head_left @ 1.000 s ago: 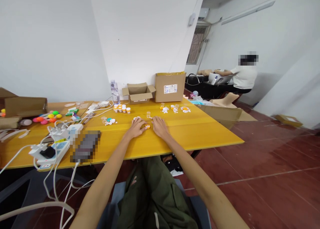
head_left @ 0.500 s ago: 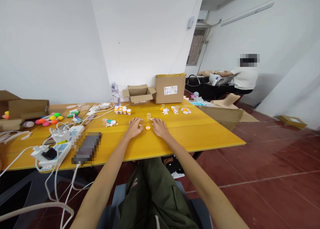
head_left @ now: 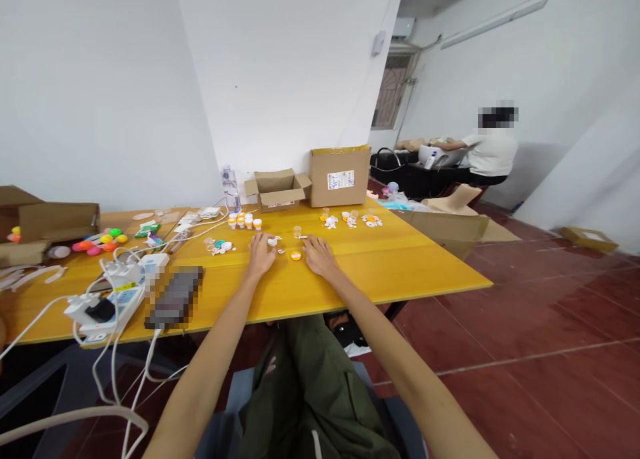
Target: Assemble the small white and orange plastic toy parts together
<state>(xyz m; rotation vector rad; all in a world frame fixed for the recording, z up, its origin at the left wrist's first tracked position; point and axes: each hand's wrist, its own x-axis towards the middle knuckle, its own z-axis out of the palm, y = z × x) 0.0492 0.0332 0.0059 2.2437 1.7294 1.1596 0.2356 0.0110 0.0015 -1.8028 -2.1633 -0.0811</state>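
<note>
A yellow table [head_left: 380,265] is seen; the left hand [head_left: 261,253] is laid by a white cap [head_left: 271,242], fingers seemingly touching it; the right hand [head_left: 317,255] is rested flat, spread, beside an orange cap [head_left: 296,255].

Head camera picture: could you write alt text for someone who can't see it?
A seated person's left hand and right hand rest flat on a yellow table, either side of a small orange cap. Cardboard boxes stand behind.

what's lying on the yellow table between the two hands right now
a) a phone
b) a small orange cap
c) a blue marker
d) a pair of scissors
b: a small orange cap lies on the yellow table in the gap between the left hand and the right hand, and neither hand holds it.
</note>
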